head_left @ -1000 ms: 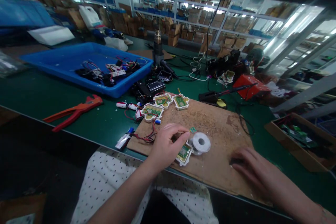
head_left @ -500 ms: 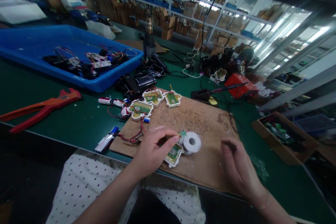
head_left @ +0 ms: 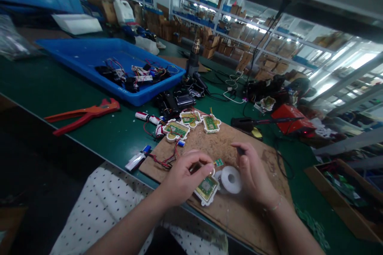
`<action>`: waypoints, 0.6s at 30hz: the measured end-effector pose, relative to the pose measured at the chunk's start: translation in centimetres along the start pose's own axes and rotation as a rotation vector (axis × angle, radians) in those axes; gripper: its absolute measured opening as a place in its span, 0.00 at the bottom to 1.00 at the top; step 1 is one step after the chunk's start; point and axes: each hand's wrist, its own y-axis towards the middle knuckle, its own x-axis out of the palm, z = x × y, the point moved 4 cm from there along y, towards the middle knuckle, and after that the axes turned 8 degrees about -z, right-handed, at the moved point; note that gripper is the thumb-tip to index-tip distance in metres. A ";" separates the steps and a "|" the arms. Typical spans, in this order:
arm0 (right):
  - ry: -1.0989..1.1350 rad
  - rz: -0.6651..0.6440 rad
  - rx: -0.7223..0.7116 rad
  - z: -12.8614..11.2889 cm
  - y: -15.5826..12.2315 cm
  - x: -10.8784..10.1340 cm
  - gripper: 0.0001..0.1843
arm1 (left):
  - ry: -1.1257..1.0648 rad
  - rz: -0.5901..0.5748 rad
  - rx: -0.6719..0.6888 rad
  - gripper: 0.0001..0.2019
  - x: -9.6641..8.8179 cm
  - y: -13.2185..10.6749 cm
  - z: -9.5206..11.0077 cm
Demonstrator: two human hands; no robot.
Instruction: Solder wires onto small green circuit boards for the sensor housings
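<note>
My left hand (head_left: 188,177) is closed in a pinch at the edge of a small green circuit board (head_left: 219,162), which sticks out past the thumb and index finger. Beneath that hand, a white-rimmed housing with a circuit board inside (head_left: 207,188) lies on the brown work board, partly covered by the fingers. Beside it is a white spool (head_left: 231,179) that looks like solder wire. My right hand (head_left: 255,173) hovers just right of the spool, index finger stretched out and thumb apart, with nothing visible between them.
Several similar housings (head_left: 176,130) lie at the brown board's (head_left: 215,147) back left, near battery packs (head_left: 138,158). Red-orange cutters (head_left: 86,115) and a blue tray (head_left: 131,97) are left. A soldering iron (head_left: 269,121), red box (head_left: 291,117) and cardboard box (head_left: 335,199) stand right.
My right hand has moved left and up, from the right side of the work board to beside the spool. My left hand keeps its pinch on the small circuit board. The camera view has shifted.
</note>
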 end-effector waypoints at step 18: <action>0.069 -0.046 -0.106 0.2 -1.3 0.6 0.12 | 0.093 -0.055 0.218 0.05 0.5 3.3 2.0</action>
